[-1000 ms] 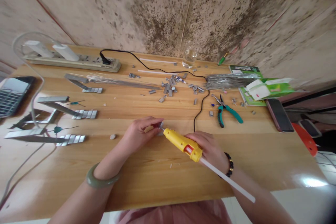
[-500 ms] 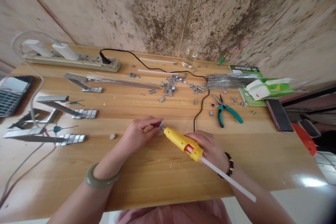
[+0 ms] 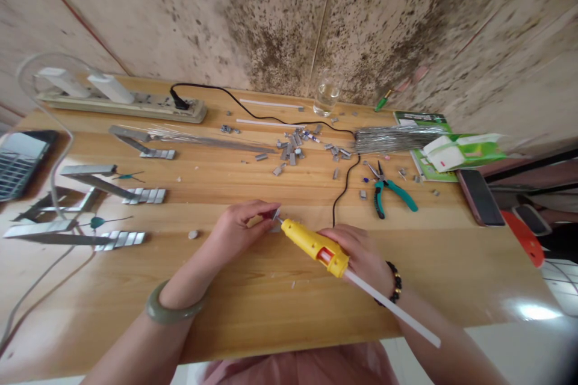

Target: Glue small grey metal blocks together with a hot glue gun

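Note:
My right hand [image 3: 361, 252] is wrapped round a yellow glue gun [image 3: 311, 243], with a long white glue stick [image 3: 392, 307] coming out of its back end. The gun's nozzle points up and left, at the fingertips of my left hand [image 3: 241, 225]. Between that hand's thumb and fingers a small grey metal piece [image 3: 275, 215] is pinched, partly hidden by the fingers. Nozzle and piece are close together; whether they touch cannot be made out.
Teal-handled pliers [image 3: 392, 192] lie right of centre. Loose grey pieces [image 3: 291, 147], a wire bundle [image 3: 397, 139] and a glass [image 3: 326, 99] are farther back. Bent metal frames [image 3: 99, 180] stand left, near a power strip [image 3: 135, 108]. A phone [image 3: 481, 198] lies right.

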Demonstrator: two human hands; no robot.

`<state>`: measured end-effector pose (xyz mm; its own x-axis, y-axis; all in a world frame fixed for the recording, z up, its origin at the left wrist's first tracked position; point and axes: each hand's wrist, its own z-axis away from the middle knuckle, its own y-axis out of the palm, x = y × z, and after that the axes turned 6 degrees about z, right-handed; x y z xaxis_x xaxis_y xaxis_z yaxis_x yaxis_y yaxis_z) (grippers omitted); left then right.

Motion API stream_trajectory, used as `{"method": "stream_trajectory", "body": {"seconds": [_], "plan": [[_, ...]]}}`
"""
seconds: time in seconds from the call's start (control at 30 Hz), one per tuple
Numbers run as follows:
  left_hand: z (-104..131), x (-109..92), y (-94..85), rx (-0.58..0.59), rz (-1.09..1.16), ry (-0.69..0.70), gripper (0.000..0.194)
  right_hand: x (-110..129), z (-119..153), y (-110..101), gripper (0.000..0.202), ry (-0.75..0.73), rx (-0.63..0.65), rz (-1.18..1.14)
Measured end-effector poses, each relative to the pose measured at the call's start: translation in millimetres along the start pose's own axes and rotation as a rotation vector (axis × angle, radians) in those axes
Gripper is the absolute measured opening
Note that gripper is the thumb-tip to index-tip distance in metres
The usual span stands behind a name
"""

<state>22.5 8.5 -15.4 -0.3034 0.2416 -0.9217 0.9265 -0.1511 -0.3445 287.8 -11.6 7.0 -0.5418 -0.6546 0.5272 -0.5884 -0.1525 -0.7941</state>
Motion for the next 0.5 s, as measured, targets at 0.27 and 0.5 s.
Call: {"method": "stream_trajectory", "body": {"seconds": [0.27, 0.5], "plan": [[0.7, -0.1, 0.3, -0.002, 0.008, -0.017, 0.024, -0.9, -0.4, -0.2, 0.020, 0.012, -0.011, 0.000], [-0.4, -3.5, -0.2, -0.001, 0.018, -0.012, 0.024, 0.2, -1.3, -0.1, 0.020, -0.008, -0.013, 0.003]]}}
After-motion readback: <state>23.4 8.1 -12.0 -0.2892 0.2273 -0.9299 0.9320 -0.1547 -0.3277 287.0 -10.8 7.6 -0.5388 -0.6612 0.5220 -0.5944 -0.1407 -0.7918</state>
